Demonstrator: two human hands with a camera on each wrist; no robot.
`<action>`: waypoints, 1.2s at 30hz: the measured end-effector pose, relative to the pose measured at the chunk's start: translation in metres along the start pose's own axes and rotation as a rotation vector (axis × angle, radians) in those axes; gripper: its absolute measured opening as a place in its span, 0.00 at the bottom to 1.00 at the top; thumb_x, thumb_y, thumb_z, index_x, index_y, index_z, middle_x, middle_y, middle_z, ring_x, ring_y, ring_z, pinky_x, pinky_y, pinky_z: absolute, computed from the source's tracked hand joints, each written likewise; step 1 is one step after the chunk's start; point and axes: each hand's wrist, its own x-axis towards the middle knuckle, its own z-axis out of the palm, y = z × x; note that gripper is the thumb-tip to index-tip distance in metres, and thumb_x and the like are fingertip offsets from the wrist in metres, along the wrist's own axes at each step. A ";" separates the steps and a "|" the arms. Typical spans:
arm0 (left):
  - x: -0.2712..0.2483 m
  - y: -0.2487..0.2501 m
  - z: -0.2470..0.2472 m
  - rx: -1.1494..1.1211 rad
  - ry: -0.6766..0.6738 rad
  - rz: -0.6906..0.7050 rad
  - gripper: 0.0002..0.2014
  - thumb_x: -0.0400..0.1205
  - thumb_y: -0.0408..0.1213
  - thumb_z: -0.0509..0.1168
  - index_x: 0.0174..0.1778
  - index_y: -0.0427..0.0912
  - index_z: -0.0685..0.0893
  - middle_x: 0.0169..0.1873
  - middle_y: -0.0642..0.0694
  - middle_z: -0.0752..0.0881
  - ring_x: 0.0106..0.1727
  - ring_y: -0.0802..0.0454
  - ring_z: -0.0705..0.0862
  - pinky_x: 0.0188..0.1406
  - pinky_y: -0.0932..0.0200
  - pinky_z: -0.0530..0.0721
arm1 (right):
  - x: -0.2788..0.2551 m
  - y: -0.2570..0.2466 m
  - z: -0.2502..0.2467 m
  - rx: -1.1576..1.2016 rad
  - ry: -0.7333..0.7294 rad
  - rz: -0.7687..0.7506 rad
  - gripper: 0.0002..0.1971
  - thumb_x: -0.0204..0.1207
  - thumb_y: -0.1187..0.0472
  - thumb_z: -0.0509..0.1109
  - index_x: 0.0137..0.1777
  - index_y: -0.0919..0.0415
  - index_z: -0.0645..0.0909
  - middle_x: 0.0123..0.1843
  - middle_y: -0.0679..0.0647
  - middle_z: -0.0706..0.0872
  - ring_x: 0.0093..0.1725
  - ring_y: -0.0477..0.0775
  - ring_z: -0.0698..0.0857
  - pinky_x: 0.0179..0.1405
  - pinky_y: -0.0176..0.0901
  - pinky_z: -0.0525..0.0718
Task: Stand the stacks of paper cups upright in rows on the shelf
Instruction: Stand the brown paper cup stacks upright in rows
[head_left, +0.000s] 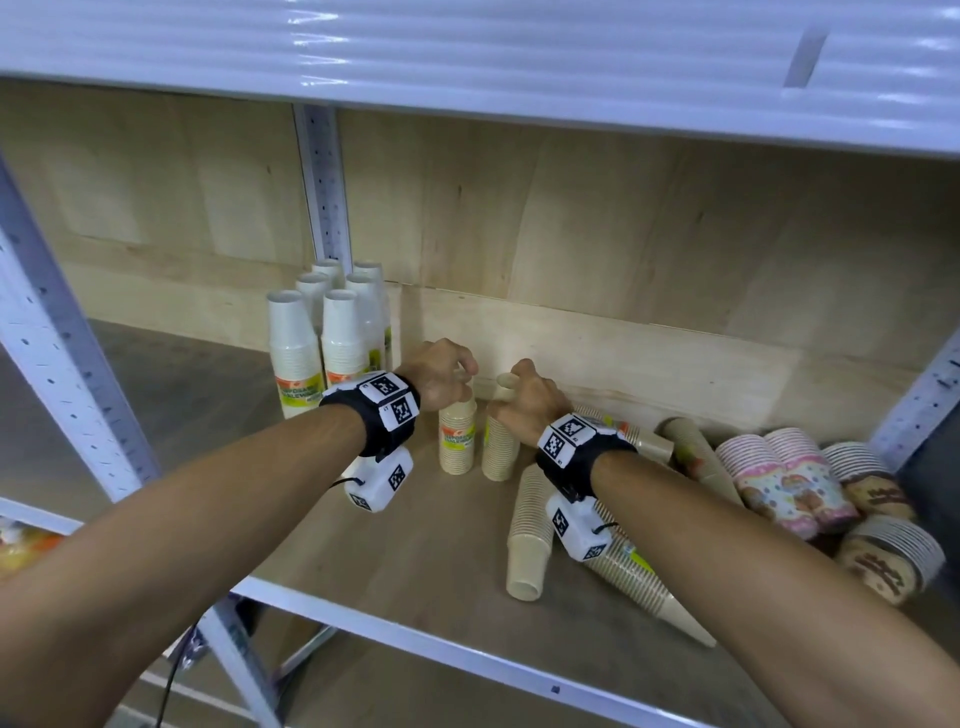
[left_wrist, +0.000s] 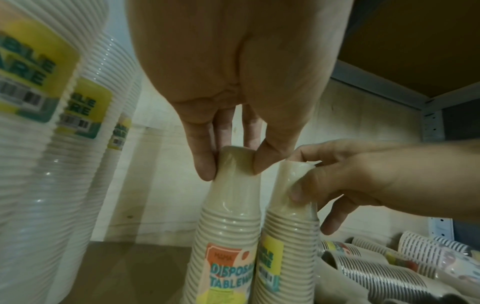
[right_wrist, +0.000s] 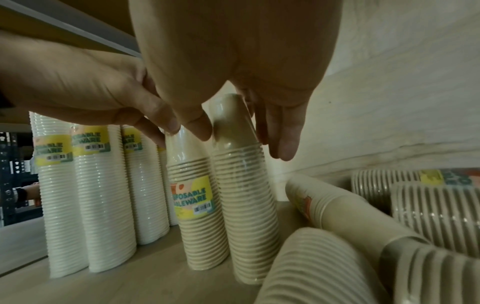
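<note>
Two beige wrapped cup stacks stand upright side by side mid-shelf. My left hand (head_left: 460, 371) pinches the top of the left beige stack (head_left: 457, 441) from above; in the left wrist view its thumb and fingers (left_wrist: 205, 164) clasp that stack's top cup (left_wrist: 233, 195). My right hand (head_left: 519, 382) grips the top of the right beige stack (head_left: 500, 447), with thumb and fingers (right_wrist: 283, 144) around its top (right_wrist: 233, 133). Several white stacks (head_left: 337, 338) stand upright in rows at the back left. Both beige bases rest on the wooden shelf (head_left: 415, 561).
More beige stacks lie on their sides right of my hands (head_left: 530, 535) (head_left: 639, 577). Pink patterned stacks (head_left: 784, 478) and brown patterned stacks (head_left: 883, 561) lie at the far right. A metal post (head_left: 62, 364) stands left, and the upper shelf (head_left: 467, 52) hangs overhead.
</note>
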 end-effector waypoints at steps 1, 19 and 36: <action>0.000 0.001 0.000 0.024 0.000 0.008 0.15 0.77 0.34 0.73 0.60 0.46 0.87 0.64 0.46 0.84 0.65 0.47 0.82 0.65 0.51 0.83 | 0.002 -0.001 -0.001 -0.023 0.017 0.008 0.25 0.71 0.46 0.69 0.64 0.56 0.70 0.57 0.55 0.85 0.55 0.62 0.85 0.48 0.49 0.83; 0.006 -0.003 0.001 0.055 0.005 0.072 0.18 0.76 0.35 0.74 0.63 0.46 0.87 0.61 0.47 0.85 0.63 0.48 0.82 0.56 0.60 0.79 | 0.024 -0.012 -0.016 -0.152 -0.073 -0.048 0.32 0.69 0.39 0.71 0.71 0.54 0.75 0.67 0.56 0.81 0.62 0.60 0.82 0.57 0.51 0.83; 0.024 -0.004 -0.007 0.111 -0.058 0.066 0.12 0.72 0.33 0.74 0.50 0.50 0.88 0.53 0.47 0.87 0.54 0.48 0.85 0.55 0.54 0.87 | 0.031 -0.025 -0.026 -0.071 -0.170 -0.153 0.19 0.69 0.57 0.77 0.60 0.58 0.84 0.53 0.54 0.84 0.52 0.57 0.84 0.46 0.42 0.82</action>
